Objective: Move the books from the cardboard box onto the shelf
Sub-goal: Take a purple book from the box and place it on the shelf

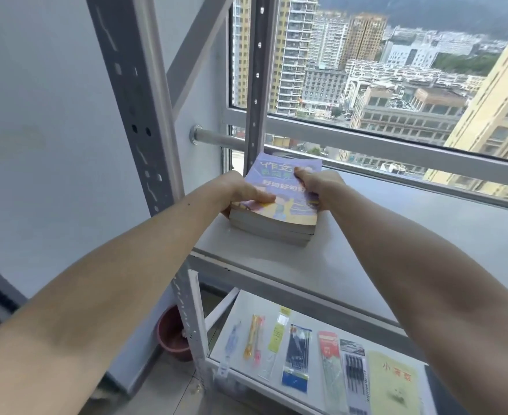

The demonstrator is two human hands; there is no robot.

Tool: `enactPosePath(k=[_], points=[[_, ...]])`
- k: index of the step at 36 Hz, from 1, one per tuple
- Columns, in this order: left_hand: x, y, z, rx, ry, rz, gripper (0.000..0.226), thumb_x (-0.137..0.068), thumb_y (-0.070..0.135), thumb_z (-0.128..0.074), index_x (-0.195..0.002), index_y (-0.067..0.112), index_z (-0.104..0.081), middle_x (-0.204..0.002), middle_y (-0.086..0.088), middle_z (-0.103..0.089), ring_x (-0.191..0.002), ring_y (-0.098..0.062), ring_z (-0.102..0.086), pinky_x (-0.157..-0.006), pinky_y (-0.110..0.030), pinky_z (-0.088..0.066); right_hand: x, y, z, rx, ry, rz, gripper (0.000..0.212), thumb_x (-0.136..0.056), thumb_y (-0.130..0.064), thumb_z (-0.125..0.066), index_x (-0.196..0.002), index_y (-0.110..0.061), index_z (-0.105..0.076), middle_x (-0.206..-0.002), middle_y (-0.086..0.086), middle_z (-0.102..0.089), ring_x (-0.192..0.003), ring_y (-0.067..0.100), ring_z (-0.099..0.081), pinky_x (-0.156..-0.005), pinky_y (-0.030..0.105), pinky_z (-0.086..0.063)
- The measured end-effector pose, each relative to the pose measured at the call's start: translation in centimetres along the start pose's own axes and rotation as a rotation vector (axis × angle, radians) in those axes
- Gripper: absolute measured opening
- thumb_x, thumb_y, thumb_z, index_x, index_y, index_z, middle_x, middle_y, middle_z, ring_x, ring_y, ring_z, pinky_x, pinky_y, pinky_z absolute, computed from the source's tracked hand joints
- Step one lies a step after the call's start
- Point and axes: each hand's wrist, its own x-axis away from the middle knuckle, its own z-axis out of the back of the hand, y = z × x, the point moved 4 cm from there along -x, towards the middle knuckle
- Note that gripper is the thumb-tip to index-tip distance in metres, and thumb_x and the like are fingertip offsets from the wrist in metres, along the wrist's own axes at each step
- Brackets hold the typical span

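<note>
A short stack of books point(279, 211) with a purple and yellow cover on top lies flat at the left end of the grey shelf board point(396, 235). My left hand point(240, 191) grips the stack's left edge, thumb on the cover. My right hand point(318, 184) holds the right edge, fingers on the cover. Both arms reach forward from the bottom of the view. The cardboard box is out of view.
Grey perforated uprights point(145, 121) stand at the shelf's left, with a window rail point(366, 145) behind. The lower shelf point(246, 313) carries several stationery packs point(297, 357) and a yellow booklet point(395, 384). A red-brown pot point(170, 333) sits on the floor.
</note>
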Motion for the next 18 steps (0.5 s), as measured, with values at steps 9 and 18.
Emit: enactPosePath(k=[9,18], points=[[0.0,0.4,0.1,-0.076,-0.055,0.056,0.072,-0.061,0.050,-0.089,-0.106,0.010,-0.049,-0.093,-0.006,-0.055,-0.091,-0.025,-0.057,-0.065,-0.035,-0.048,0.3,0.0,0.7,0.105,-0.033,0.008,0.050,-0.081,-0.056,-0.073,-0.070,-0.010,-0.057,-0.066,0.006,-0.059,-0.049,0.021,-0.056,-0.040,0.025,-0.045],[1.1,3.8,0.8,-0.490,0.032,-0.120,0.074,-0.066,0.056,-0.084,-0.116,0.011,-0.053,-0.103,-0.006,-0.056,-0.096,-0.026,-0.057,-0.076,-0.035,-0.049,0.4,1.3,2.5,0.055,-0.038,0.036,0.061,-0.089,-0.066,-0.053,-0.073,-0.006,-0.054,-0.076,0.014,-0.064,-0.062,0.026,-0.065,-0.048,0.029,-0.051]])
